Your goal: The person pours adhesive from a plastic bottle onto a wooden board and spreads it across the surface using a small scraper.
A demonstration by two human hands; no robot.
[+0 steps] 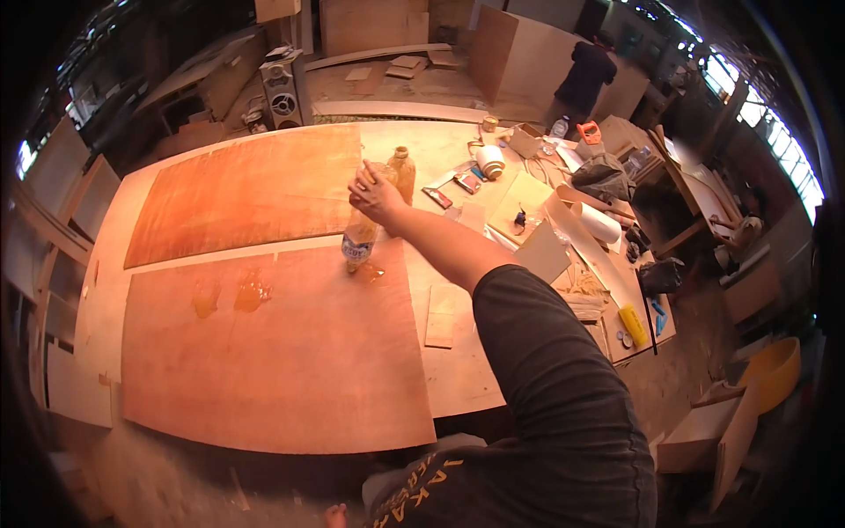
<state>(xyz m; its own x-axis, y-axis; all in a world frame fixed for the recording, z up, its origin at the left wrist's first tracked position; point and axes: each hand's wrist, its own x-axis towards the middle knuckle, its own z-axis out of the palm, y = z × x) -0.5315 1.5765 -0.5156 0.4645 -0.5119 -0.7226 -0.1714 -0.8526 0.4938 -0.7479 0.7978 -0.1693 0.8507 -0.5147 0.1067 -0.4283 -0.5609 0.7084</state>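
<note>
My right hand (377, 195) is wrapped round a clear plastic bottle (359, 239) with a blue-and-white label. The bottle is tilted, its lower end at the near wood panel (282, 370). Beside that end lies a small wet amber patch (375, 272); larger glossy puddles (253, 292) are on the panel further left. A second bottle (402, 174), brownish, stands upright just behind my right hand. Only a bit of skin, seemingly my left hand (335, 517), shows at the bottom edge; its fingers cannot be made out.
A second reddish panel (255, 189) lies behind the near one on the pale worktable (458, 383). To the right are a white roll (489, 162), an orange-handled saw (589, 133), a yellow bottle (632, 325) and scraps. A person (585, 75) stands at the back; a speaker (283, 92) stands behind the table.
</note>
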